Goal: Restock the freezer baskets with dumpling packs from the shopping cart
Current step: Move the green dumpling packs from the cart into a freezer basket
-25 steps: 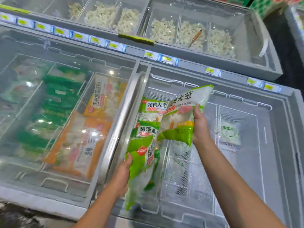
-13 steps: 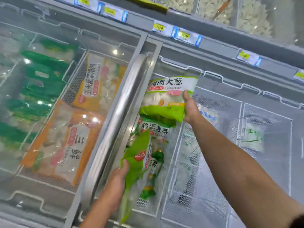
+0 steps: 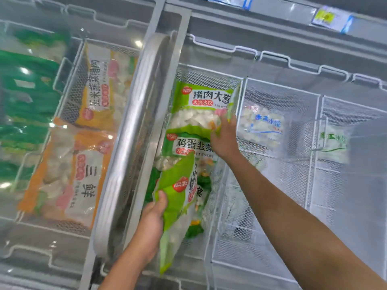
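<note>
Frosted white wire-mesh freezer baskets (image 3: 278, 95) sit in rows inside an open chest freezer. At the far end of the left basket, the right hand (image 3: 225, 139) pinches the corner of a light-green pork-and-scallion dumpling pack (image 3: 201, 109) lying on a darker green egg-and-chive pack (image 3: 188, 146). At the near end, the left hand (image 3: 154, 218) grips a second light-green dumpling pack (image 3: 178, 206), held upright on edge.

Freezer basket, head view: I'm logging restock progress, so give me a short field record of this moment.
left hand: left hand grips a green pack, held upright on edge
right hand: right hand holds the top pack at its right edge, lying in the basket
below it: a darker green pack
next basket: a white pack
lid: sliding lid pushed left
</note>
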